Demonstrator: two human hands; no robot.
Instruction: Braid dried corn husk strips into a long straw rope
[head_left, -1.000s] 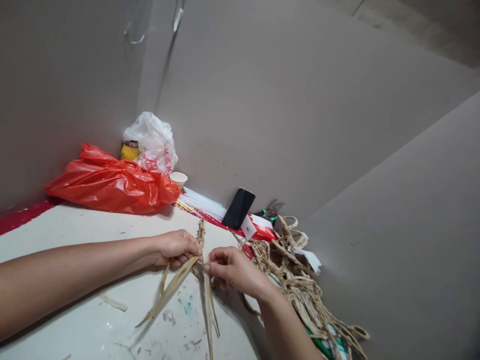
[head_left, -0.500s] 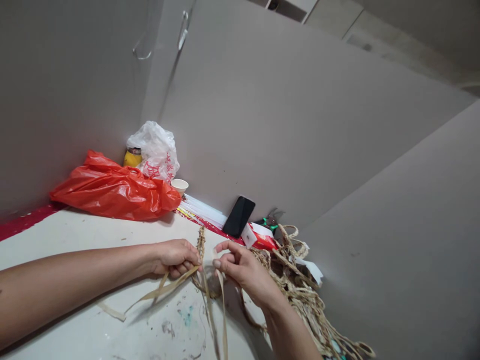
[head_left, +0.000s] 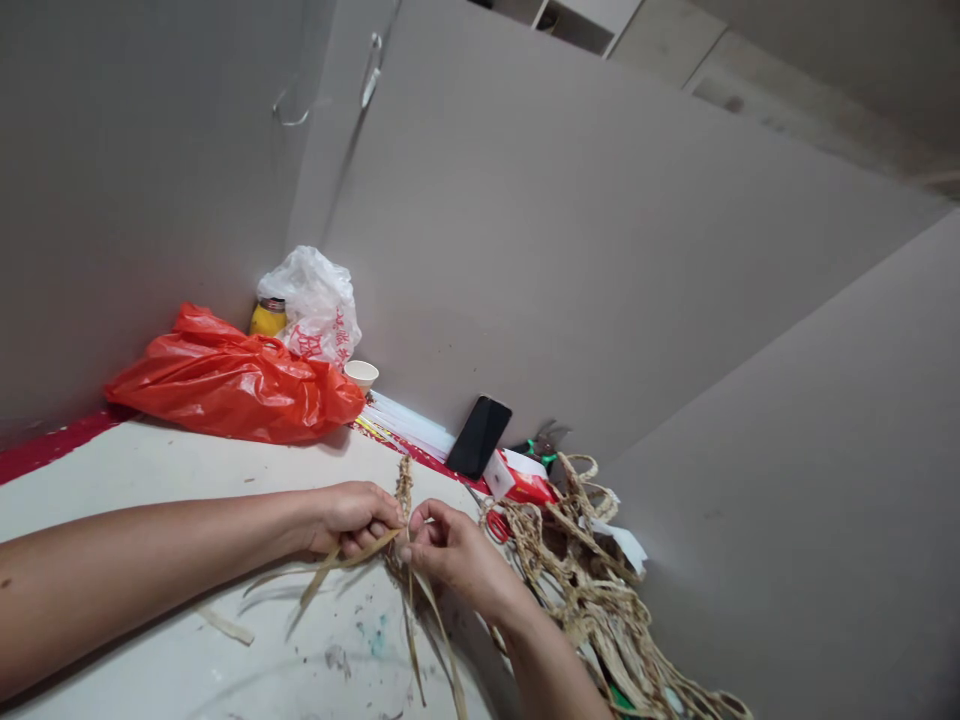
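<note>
While the left hand (head_left: 358, 515) clamps the braid (head_left: 404, 484) near the far edge of the table (head_left: 225, 470), the right hand (head_left: 457, 555) pinches a strip (head_left: 444, 634), seemingly mid-weave, and the next move, I'd say, calls for steady tension.

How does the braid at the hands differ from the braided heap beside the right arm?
The braid is gripped in the left hand; the heap lies unheld. The braid shows as one narrow length, with loose flat strips below it; the heap is many overlapping loops. Both look tan and fibrous.
</note>
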